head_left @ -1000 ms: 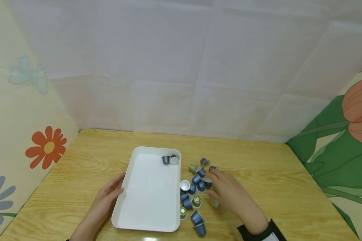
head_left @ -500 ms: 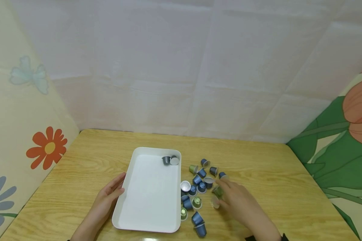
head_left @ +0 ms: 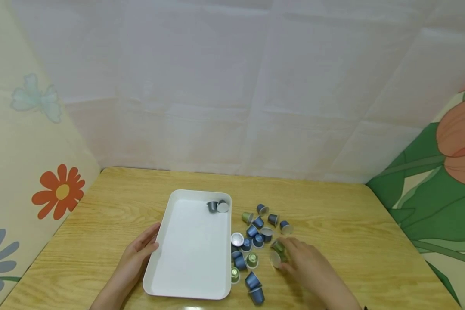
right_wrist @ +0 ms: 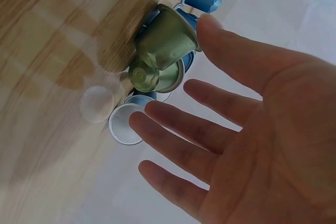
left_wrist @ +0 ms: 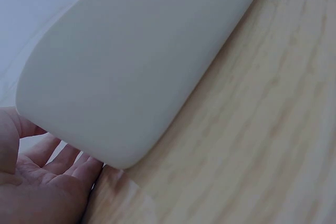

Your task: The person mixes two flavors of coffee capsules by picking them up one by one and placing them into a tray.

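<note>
At the left rim of the white tray point(head_left: 193, 275), my left hand point(head_left: 139, 249) holds its edge, with the thumb over the rim. The left wrist view shows the tray's outer wall point(left_wrist: 121, 77) with fingers point(left_wrist: 63, 158) behind its end. My right hand point(head_left: 310, 262) is over the right side of a pile of coffee capsules. Its fingers are spread, and the thumb tip overlaps a green coffee capsule point(right_wrist: 165, 38) in the right wrist view. A second green capsule point(right_wrist: 144, 76) lies against it. Two grey capsules point(head_left: 212, 207) lie in the tray's far right corner.
Several blue capsules point(head_left: 252, 231) and a few green ones point(head_left: 252, 260) lie beside the tray's right wall. Two blue capsules point(head_left: 257, 296) lie nearest the front. The wooden table point(head_left: 352, 224) meets a white backdrop point(head_left: 232, 107) behind and patterned panels on both sides.
My right hand has drawn back toward the near right, from the dark capsules to the green ones, uncovering a blue capsule. The left hand and tray have stayed in place.
</note>
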Demonstrator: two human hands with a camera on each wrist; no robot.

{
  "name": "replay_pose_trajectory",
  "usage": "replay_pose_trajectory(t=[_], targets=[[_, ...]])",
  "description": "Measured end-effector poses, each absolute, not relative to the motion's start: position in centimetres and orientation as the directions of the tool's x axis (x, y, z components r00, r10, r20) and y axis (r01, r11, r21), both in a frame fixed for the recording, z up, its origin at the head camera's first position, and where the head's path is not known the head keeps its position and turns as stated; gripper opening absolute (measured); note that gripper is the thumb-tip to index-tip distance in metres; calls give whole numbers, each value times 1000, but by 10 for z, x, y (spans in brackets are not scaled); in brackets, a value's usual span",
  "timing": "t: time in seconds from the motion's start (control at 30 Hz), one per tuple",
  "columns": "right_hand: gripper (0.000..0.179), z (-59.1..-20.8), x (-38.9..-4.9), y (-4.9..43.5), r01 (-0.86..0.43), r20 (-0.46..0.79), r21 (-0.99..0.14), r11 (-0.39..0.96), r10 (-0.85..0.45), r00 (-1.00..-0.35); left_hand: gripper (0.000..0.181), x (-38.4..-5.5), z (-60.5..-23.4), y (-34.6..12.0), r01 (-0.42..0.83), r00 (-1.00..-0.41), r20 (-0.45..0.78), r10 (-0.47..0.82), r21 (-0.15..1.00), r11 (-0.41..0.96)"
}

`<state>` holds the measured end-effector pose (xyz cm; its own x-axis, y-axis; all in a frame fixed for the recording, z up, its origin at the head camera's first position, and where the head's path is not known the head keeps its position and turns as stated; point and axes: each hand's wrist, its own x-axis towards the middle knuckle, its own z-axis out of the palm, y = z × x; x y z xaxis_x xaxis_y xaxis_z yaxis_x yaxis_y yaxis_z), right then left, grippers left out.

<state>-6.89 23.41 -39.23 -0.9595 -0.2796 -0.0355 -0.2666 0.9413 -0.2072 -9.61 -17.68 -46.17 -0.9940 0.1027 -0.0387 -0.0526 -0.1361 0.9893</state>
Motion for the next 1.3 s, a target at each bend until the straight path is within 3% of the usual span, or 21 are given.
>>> replay_pose_trajectory(t=[0.53,0.8,1.3], targets=[[49,-390,-65,221,-215,-76,-240,947,-239,-968,58,-97,-460,-177,-48,-994,-34,107,990,-132],[42,-398,-66,218,-250,-97,-268,930,-284,-954,58,-97,-460,-178,-49,-993,-36,110,992,-116],[32,-409,-63,217,-348,-16,-162,923,-355,-935,56,-96,-462,-177,-42,-995,-32,97,994,-98]])
